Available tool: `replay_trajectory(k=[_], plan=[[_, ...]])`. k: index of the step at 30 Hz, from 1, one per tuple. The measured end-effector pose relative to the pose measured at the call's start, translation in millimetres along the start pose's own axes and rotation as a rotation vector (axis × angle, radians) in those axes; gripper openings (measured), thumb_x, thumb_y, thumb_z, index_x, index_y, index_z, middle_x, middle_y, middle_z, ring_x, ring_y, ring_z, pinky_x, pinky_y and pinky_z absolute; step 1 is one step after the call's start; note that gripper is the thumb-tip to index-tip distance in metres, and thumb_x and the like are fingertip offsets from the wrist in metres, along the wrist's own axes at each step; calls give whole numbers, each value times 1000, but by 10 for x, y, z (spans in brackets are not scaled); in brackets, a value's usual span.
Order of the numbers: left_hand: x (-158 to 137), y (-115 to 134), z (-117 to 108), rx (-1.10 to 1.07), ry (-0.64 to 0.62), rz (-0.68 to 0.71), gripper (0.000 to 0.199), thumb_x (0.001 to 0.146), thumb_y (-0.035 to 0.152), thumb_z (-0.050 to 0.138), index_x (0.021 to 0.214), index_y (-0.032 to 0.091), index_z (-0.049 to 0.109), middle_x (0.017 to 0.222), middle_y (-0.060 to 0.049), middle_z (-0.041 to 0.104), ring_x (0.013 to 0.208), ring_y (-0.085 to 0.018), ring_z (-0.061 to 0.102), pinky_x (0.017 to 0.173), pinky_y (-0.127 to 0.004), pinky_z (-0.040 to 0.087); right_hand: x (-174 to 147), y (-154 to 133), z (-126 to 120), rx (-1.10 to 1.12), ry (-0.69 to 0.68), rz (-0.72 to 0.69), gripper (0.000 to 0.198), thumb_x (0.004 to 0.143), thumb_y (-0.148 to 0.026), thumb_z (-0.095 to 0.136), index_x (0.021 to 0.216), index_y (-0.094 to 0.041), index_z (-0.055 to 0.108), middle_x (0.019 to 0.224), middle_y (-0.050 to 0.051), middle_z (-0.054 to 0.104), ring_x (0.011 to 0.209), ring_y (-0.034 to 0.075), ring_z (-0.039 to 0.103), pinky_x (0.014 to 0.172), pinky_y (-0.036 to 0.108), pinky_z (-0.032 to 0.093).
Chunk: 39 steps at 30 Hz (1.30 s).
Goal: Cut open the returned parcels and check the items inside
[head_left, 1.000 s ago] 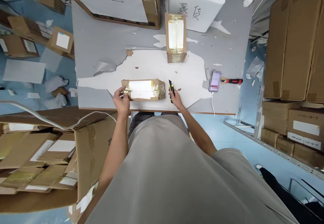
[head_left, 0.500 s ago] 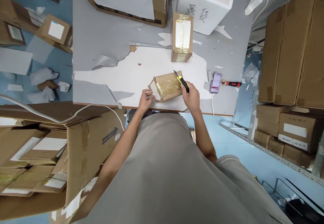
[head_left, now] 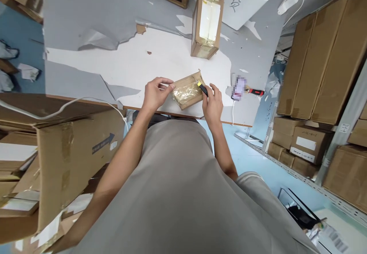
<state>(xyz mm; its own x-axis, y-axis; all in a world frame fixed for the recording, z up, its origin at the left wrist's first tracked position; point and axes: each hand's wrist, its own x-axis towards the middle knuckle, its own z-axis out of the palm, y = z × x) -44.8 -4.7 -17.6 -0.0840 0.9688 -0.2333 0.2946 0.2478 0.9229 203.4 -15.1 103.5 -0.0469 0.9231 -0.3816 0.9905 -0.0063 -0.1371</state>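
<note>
A small cardboard box (head_left: pixel 187 90) wrapped in shiny clear tape lies tilted near the table's front edge. My left hand (head_left: pixel 155 95) pinches its left corner between thumb and fingers. In my right hand (head_left: pixel 212 105) is a yellow and black utility knife (head_left: pixel 203 88), its tip over the box's right end. Behind them a taller taped carton (head_left: pixel 207 24) with a white label stands upright on the table.
The grey table top (head_left: pixel 114 17) has a torn covering. To the right lie a phone (head_left: pixel 239 87) on a white cable and a red and black handle (head_left: pixel 256 92). A white foam box (head_left: pixel 243 1) stands at the back; a large carton (head_left: pixel 83 162) of parcels is at left.
The small box has turned so its white-labelled end no longer shows. My left hand has shifted from its lower left end to its upper left corner. The view has shifted too.
</note>
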Motion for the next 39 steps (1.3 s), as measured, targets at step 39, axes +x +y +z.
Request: replay_trajectory(k=[39], plan=[[4, 171, 167, -26, 110, -103, 15, 88, 25, 85, 103, 19, 86, 105, -5, 86, 87, -22, 78, 95, -40, 68, -583, -784, -197, -254, -412, -56, 57, 124, -18, 40, 180, -21, 50, 125, 18, 88, 116, 32, 85, 100, 42, 65]])
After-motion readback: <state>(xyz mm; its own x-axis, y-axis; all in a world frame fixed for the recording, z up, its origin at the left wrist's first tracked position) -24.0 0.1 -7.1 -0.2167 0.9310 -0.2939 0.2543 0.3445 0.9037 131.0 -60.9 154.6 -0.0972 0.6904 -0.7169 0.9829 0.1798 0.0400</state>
